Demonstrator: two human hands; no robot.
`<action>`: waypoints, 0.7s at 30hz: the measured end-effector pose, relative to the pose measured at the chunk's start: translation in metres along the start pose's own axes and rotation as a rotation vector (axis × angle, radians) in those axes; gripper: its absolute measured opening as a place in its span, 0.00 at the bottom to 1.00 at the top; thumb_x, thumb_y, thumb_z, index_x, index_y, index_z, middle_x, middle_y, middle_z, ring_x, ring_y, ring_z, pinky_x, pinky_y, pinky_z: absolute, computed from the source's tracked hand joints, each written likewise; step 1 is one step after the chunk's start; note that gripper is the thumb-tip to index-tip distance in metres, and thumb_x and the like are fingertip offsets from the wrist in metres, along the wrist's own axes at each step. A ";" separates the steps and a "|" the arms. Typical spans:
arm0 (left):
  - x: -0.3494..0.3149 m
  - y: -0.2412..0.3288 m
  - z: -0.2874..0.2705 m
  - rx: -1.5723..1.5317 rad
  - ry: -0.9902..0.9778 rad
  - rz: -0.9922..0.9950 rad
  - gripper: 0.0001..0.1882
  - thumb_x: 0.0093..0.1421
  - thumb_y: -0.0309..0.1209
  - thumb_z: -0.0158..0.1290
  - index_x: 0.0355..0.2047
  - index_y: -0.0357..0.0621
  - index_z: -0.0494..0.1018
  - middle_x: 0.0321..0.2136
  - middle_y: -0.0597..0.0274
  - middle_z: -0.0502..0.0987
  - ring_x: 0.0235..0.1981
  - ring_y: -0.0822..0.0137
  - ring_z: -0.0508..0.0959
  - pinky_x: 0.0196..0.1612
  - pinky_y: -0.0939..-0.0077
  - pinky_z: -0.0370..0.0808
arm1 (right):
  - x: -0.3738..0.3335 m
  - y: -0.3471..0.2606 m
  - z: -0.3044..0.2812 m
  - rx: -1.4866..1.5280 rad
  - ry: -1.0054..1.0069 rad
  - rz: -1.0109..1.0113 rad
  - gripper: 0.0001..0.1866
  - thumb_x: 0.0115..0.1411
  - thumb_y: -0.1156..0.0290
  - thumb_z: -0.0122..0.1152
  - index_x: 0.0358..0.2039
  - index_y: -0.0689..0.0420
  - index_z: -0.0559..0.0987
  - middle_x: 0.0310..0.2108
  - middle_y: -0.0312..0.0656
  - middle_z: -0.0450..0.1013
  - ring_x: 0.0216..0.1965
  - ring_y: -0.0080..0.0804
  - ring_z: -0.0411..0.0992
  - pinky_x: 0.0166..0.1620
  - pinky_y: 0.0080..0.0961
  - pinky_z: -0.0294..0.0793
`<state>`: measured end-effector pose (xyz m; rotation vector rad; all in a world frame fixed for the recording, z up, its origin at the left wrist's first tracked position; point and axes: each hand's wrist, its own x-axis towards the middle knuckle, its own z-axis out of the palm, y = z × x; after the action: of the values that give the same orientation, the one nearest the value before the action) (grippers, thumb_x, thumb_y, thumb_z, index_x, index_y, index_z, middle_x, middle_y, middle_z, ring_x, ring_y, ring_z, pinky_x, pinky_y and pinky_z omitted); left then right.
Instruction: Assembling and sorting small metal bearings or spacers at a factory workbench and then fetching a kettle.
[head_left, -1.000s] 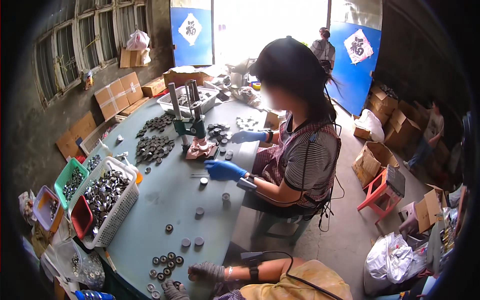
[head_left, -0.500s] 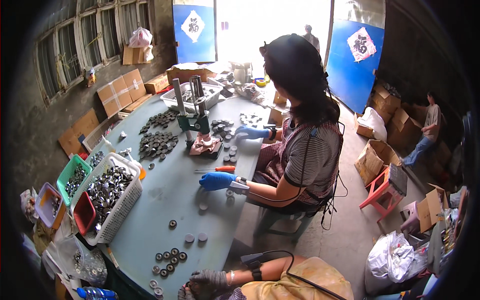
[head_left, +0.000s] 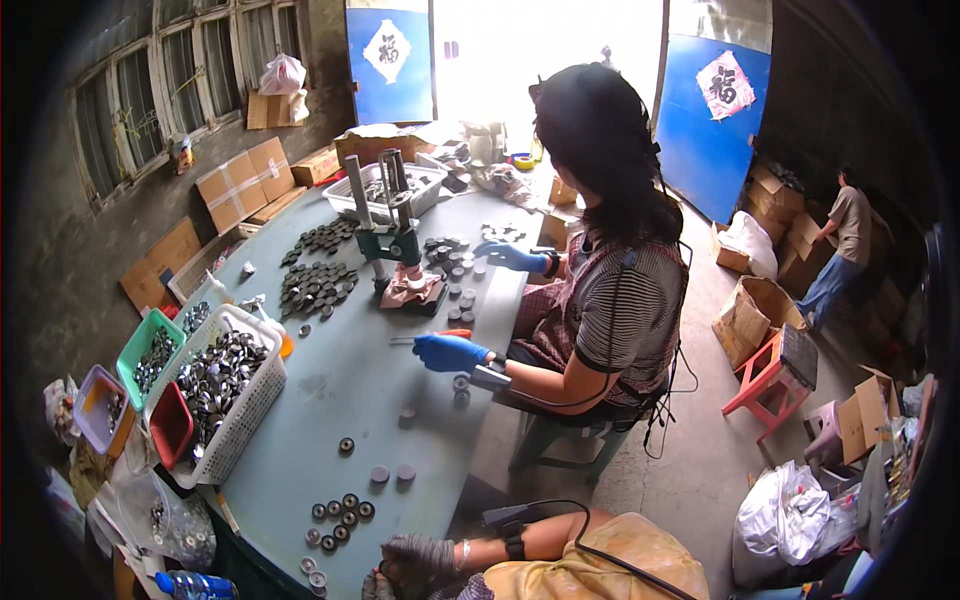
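Observation:
At the lower edge, my right hand (head_left: 422, 553), in a grey knit glove, reaches in from the right with its fingers curled. Whatever they hold is hidden. My left hand (head_left: 376, 587) shows only a dark gloved sliver beside it, mostly cut off by the frame. Close by on the blue-grey table (head_left: 330, 400) lie several round dark caps with hollow centres (head_left: 349, 505) and two silvery round pieces (head_left: 312, 573). Farther up are two flat grey discs (head_left: 380, 474) and a single dark cap (head_left: 346, 445).
A co-worker in blue gloves (head_left: 455, 352) sits ahead, an orange-handled screwdriver (head_left: 458, 333) by one hand. Beyond stands a green hand press (head_left: 400, 245) among piles of dark discs (head_left: 318, 290). At left, a white basket (head_left: 240, 420) holds metal caps. Another person (head_left: 850, 235) stands near cartons (head_left: 790, 235).
The co-worker's near glove has shifted right and now overlaps the screwdriver; the far glove has moved slightly right. The person at the back right has straightened and turned. My right hand's fingers have shifted slightly.

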<state>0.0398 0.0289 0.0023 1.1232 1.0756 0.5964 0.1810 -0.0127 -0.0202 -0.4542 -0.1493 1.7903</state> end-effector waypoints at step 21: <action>0.004 -0.045 -0.009 0.266 0.161 0.381 0.13 0.55 0.23 0.57 0.41 0.37 0.74 0.34 0.59 0.78 0.36 0.68 0.78 0.41 0.75 0.74 | 0.001 -0.016 -0.017 -1.565 -0.197 -0.503 0.12 0.59 0.76 0.55 0.43 0.62 0.73 0.34 0.46 0.71 0.34 0.39 0.73 0.36 0.32 0.73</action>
<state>0.0277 0.0197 -0.0416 1.5521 1.1080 0.8730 0.2019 -0.0095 -0.0311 -1.1655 -1.6859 0.8960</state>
